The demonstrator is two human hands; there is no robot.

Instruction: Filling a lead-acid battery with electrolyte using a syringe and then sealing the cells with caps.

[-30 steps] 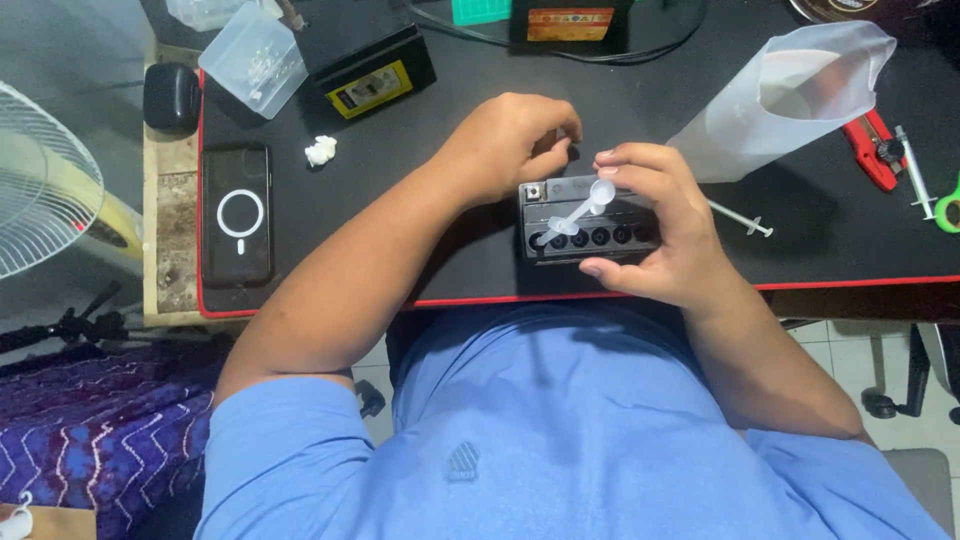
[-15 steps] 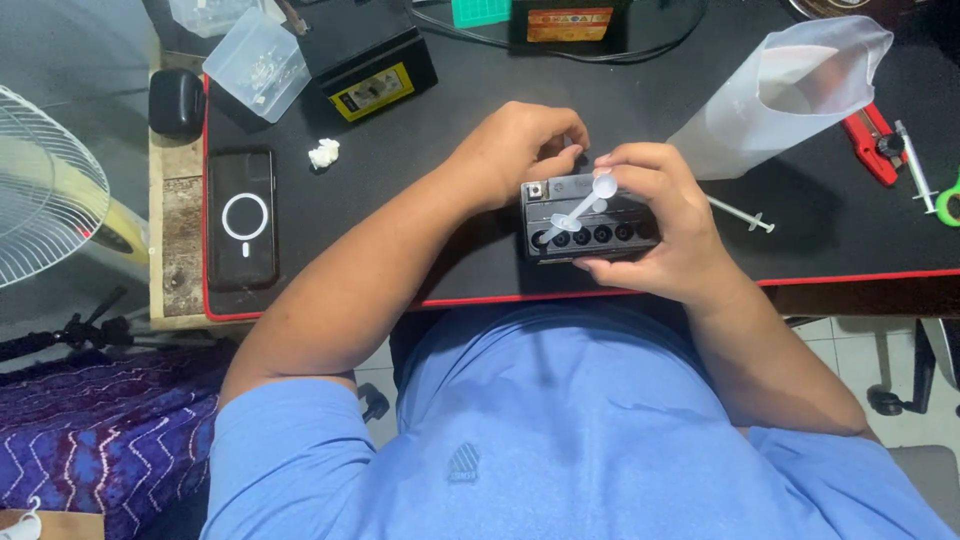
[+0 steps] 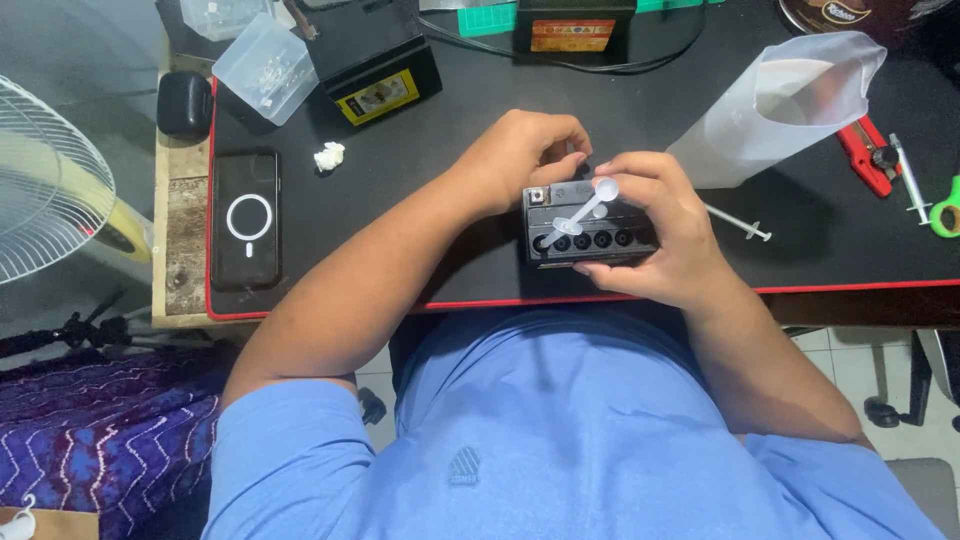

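Observation:
A small black battery (image 3: 585,236) with a row of round filler holes along its top rests on the black desk mat (image 3: 430,200) near the front edge. My right hand (image 3: 655,230) wraps around its right side and pinches a small white plastic spoon (image 3: 585,210), whose tip lies over the leftmost holes. My left hand (image 3: 525,155) is curled against the battery's far left corner, fingers bent onto its back edge.
A translucent plastic bag (image 3: 780,105) lies right of the hands, a syringe (image 3: 740,224) beside it. Red cutters (image 3: 865,155) and a green tool (image 3: 945,215) sit far right. A phone (image 3: 246,220), a white crumpled scrap (image 3: 328,156), another black battery (image 3: 385,85), a clear box (image 3: 265,68) and a fan (image 3: 45,185) are left.
The white spoon has tilted so its tip now rests lower over the left holes. Both hands stay on the battery with almost no shift.

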